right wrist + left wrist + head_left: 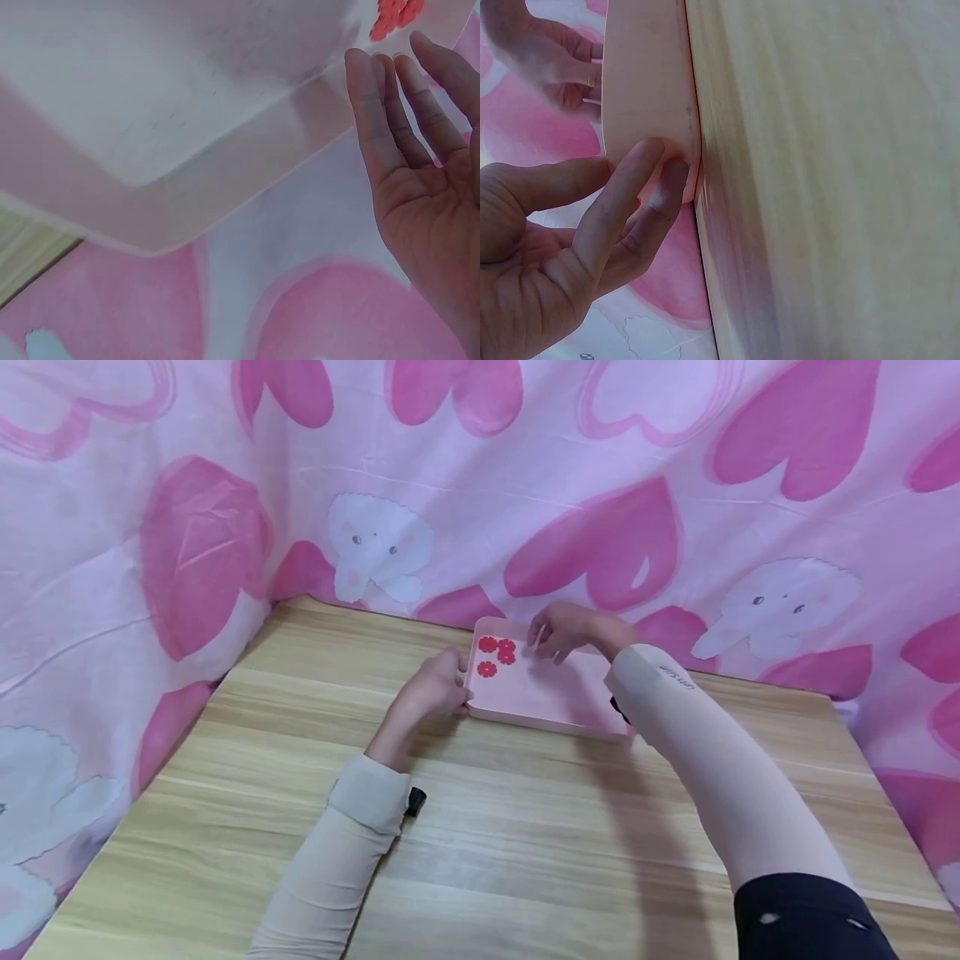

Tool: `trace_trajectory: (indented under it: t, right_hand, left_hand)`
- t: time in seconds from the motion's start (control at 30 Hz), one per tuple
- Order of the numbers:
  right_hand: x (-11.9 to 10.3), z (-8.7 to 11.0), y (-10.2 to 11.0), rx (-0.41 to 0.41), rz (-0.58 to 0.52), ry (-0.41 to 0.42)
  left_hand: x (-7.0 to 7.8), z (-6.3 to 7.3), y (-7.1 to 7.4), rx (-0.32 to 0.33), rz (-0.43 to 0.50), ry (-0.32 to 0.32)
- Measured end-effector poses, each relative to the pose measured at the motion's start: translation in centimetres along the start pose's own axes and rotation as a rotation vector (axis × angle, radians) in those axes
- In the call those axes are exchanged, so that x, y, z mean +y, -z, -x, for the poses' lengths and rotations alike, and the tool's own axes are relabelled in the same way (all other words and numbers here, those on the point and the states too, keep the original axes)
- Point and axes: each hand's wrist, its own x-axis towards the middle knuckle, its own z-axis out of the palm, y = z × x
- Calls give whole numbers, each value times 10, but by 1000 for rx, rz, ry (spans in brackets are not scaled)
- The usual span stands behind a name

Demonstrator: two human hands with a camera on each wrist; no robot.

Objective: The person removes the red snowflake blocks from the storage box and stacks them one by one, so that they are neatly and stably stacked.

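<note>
A shallow pale pink tray lies at the back of the wooden table. Several red flower-shaped pieces are grouped at its left end. My left hand holds the tray's near left corner; in the left wrist view its fingertips press against the outer wall. Over the tray's far side is my right hand, to the right of the red pieces, fingers pointing down and slightly bent. Nothing shows between those fingers in the right wrist view, where the red pieces appear just past the fingertips.
Wood-grain tabletop extends in front of the tray and to both sides. A pink cloth with hearts and white animal figures hangs close behind the tray and along the left edge. A small black object sits at the left cuff.
</note>
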Motion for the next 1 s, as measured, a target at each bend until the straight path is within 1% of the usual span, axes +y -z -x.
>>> trace_trajectory:
  t: [0.23,0.37,0.43,0.6,0.77,1.0]
  right_hand:
    - [-7,-11,-9,-3,31,45]
    - [-8,-20,-17,-8,38,58]
    - [-9,-23,-21,-6,43,60]
    - [-11,-26,-28,17,32,33]
    - [-11,-27,-32,45,49,3]
    - [-8,-27,-36,58,7,1]
  left_hand:
    - [3,1,-5,-7,12,-28]
    - [2,2,-7,-4,9,-31]
    - [3,2,-8,-11,5,-20]
    - [6,4,-10,-18,0,2]
    - [9,6,-10,-8,-11,-11]
    - [9,9,-10,-11,-25,-20]
